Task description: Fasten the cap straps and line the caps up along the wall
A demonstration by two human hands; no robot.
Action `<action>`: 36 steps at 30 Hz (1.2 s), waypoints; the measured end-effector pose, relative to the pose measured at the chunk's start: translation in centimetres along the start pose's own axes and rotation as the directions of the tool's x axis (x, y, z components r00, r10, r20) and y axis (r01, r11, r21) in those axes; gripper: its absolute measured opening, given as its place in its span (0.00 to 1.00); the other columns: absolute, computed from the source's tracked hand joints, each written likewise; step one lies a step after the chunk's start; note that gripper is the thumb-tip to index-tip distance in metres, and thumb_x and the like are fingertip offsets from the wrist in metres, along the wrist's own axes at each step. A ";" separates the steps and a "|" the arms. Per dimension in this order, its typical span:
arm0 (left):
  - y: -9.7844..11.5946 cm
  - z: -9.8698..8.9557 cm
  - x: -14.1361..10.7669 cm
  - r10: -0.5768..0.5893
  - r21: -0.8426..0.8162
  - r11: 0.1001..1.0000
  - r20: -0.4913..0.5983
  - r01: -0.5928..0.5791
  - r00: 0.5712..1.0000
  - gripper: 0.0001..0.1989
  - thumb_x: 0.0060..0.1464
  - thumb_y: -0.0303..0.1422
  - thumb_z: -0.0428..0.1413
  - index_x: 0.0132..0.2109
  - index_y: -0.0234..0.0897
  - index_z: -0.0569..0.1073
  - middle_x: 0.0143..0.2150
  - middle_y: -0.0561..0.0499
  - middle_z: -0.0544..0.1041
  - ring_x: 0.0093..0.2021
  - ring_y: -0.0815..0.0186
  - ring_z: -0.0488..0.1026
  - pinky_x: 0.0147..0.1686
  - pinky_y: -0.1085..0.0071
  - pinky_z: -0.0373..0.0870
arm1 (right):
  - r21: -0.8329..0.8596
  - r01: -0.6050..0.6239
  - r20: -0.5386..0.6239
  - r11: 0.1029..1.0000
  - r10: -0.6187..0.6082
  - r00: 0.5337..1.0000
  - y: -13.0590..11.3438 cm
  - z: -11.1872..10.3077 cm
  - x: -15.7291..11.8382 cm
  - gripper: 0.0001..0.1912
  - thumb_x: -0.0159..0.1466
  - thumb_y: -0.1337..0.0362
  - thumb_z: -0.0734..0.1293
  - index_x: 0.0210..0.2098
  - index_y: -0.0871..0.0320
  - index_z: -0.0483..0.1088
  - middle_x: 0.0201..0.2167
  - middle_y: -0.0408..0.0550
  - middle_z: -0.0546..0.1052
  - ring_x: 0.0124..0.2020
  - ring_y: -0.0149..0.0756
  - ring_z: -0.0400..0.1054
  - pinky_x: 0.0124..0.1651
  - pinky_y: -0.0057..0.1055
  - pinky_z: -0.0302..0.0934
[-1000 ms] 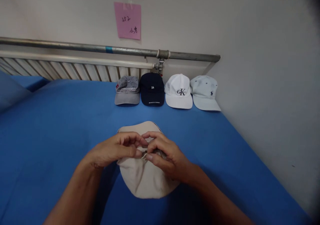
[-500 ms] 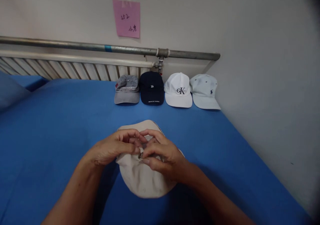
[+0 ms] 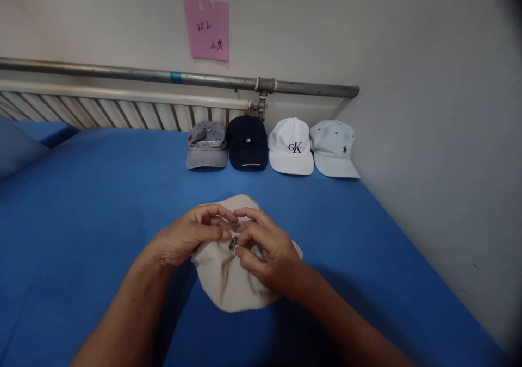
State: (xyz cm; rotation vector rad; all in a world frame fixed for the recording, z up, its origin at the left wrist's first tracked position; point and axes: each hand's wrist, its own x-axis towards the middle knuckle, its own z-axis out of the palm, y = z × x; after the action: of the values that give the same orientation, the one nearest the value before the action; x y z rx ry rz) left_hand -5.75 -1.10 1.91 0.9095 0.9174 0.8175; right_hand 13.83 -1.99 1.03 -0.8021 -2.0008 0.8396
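A beige cap [image 3: 228, 285] lies on the blue sheet between my forearms, its strap side toward my fingers. On its strap sits a small metal buckle [image 3: 232, 243], now showing between my two thumbs. My left hand [image 3: 193, 234] is closed on the cap's strap, with the thumb just left of the buckle. With thumb and index finger pinched at the buckle's right side, my right hand [image 3: 271, 250] holds the strap end. The strap itself is mostly hidden by my fingers.
Four caps stand in a row near the radiator [image 3: 134, 114]: grey [image 3: 207, 148], navy [image 3: 248, 152], white [image 3: 291, 149] and pale mint [image 3: 335, 149]. A metal pipe [image 3: 122, 73] runs above. A pink note [image 3: 207, 30] is on the wall.
The buckle has moved slightly up and right and shows more fully. My right hand has shifted a little right, and the cap's near edge has risen slightly.
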 end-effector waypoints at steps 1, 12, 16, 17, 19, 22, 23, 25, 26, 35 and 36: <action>0.0 0.2 0.0 -0.001 -0.022 1.000 -0.017 0.001 1.000 0.14 0.41 0.25 0.66 0.38 0.35 0.77 0.32 0.51 0.78 0.32 0.69 0.74 0.36 0.72 0.67 | -0.014 0.007 -0.024 1.000 -0.007 1.000 0.0 0.1 0.0 0.08 0.54 0.76 0.65 0.27 0.57 0.67 0.52 0.54 0.71 0.52 0.41 0.69 0.51 0.37 0.64; 0.2 1.3 0.4 -0.073 -0.191 0.981 -0.154 0.042 0.985 0.09 0.40 0.25 0.66 0.32 0.33 0.77 0.29 0.53 0.78 0.29 0.71 0.73 0.32 0.76 0.68 | -0.059 0.028 -0.112 0.998 -0.034 0.993 0.7 0.2 0.1 0.08 0.54 0.75 0.63 0.28 0.55 0.65 0.41 0.52 0.75 0.49 0.41 0.70 0.48 0.37 0.65; -0.2 1.4 0.6 -0.048 -0.180 0.984 -0.179 0.015 0.983 0.11 0.38 0.25 0.66 0.33 0.33 0.76 0.31 0.51 0.79 0.31 0.70 0.74 0.35 0.75 0.69 | -0.059 -0.013 -0.130 0.998 0.005 0.992 0.5 0.4 0.1 0.07 0.54 0.73 0.64 0.26 0.55 0.64 0.39 0.51 0.75 0.44 0.39 0.72 0.44 0.35 0.65; -0.2 1.4 0.6 -0.046 -0.177 0.984 -0.179 0.013 0.983 0.12 0.38 0.25 0.66 0.34 0.33 0.75 0.32 0.50 0.79 0.31 0.69 0.75 0.35 0.75 0.69 | -0.058 -0.020 -0.134 0.998 0.012 0.991 0.5 0.4 0.1 0.07 0.54 0.73 0.63 0.25 0.55 0.64 0.38 0.51 0.75 0.43 0.38 0.72 0.43 0.35 0.65; -0.3 1.5 0.6 -0.048 -0.170 0.985 -0.183 0.017 0.982 0.14 0.38 0.26 0.67 0.35 0.34 0.75 0.32 0.50 0.79 0.31 0.68 0.75 0.33 0.74 0.69 | -0.061 -0.034 -0.143 0.998 0.025 0.989 0.4 0.5 0.1 0.07 0.54 0.73 0.63 0.25 0.55 0.63 0.37 0.50 0.75 0.41 0.38 0.72 0.42 0.34 0.65; -0.2 1.8 0.5 -0.047 -0.157 0.987 -0.197 0.016 0.979 0.15 0.38 0.27 0.67 0.36 0.34 0.74 0.31 0.50 0.79 0.29 0.68 0.75 0.29 0.74 0.68 | -0.073 -0.056 -0.151 0.996 0.045 0.988 0.3 0.5 0.2 0.08 0.53 0.74 0.63 0.24 0.55 0.62 0.34 0.48 0.75 0.39 0.37 0.72 0.40 0.34 0.65; -0.1 1.9 0.4 -0.044 -0.152 0.988 -0.206 0.012 0.978 0.15 0.38 0.27 0.67 0.36 0.34 0.74 0.31 0.50 0.79 0.28 0.68 0.75 0.29 0.75 0.68 | -0.076 -0.059 -0.153 0.995 0.047 0.987 0.3 0.5 0.2 0.08 0.53 0.74 0.63 0.24 0.55 0.62 0.33 0.47 0.75 0.39 0.37 0.72 0.40 0.33 0.65; 0.0 2.1 0.4 -0.037 -0.144 0.990 -0.226 0.005 0.973 0.15 0.38 0.27 0.66 0.36 0.34 0.74 0.28 0.52 0.78 0.26 0.70 0.73 0.27 0.76 0.67 | -0.080 -0.067 -0.156 0.995 0.054 0.986 0.3 0.5 0.3 0.08 0.53 0.74 0.63 0.24 0.55 0.62 0.32 0.47 0.75 0.39 0.37 0.72 0.39 0.33 0.64; 0.0 2.2 0.4 -0.035 -0.141 0.990 -0.233 0.002 0.972 0.15 0.38 0.26 0.66 0.36 0.34 0.74 0.27 0.52 0.77 0.25 0.71 0.72 0.26 0.76 0.66 | -0.079 -0.068 -0.155 0.995 0.056 0.986 0.3 0.4 0.3 0.08 0.53 0.74 0.63 0.24 0.55 0.63 0.32 0.47 0.75 0.39 0.37 0.72 0.39 0.33 0.64; -0.1 2.0 0.4 -0.028 -0.148 0.989 -0.229 -0.006 0.973 0.16 0.37 0.27 0.67 0.36 0.34 0.74 0.29 0.51 0.78 0.24 0.71 0.72 0.27 0.75 0.68 | -0.046 -0.017 -0.095 0.999 0.013 0.995 0.5 -0.2 0.1 0.06 0.59 0.71 0.66 0.28 0.55 0.67 0.35 0.47 0.75 0.42 0.37 0.72 0.44 0.34 0.64; -0.1 2.0 0.4 -0.032 -0.148 0.989 -0.225 -0.002 0.974 0.15 0.38 0.28 0.67 0.36 0.34 0.74 0.29 0.51 0.78 0.25 0.71 0.72 0.27 0.75 0.68 | -0.054 -0.011 -0.098 0.999 0.006 0.995 0.5 -0.2 0.1 0.05 0.60 0.71 0.66 0.28 0.56 0.67 0.35 0.47 0.75 0.42 0.37 0.71 0.44 0.34 0.64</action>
State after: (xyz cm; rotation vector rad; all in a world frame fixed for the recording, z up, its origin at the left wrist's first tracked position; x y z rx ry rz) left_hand -3.81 -1.36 2.32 0.6883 1.0456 0.9778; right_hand 14.09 -1.56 0.74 -0.8666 -1.9418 0.7397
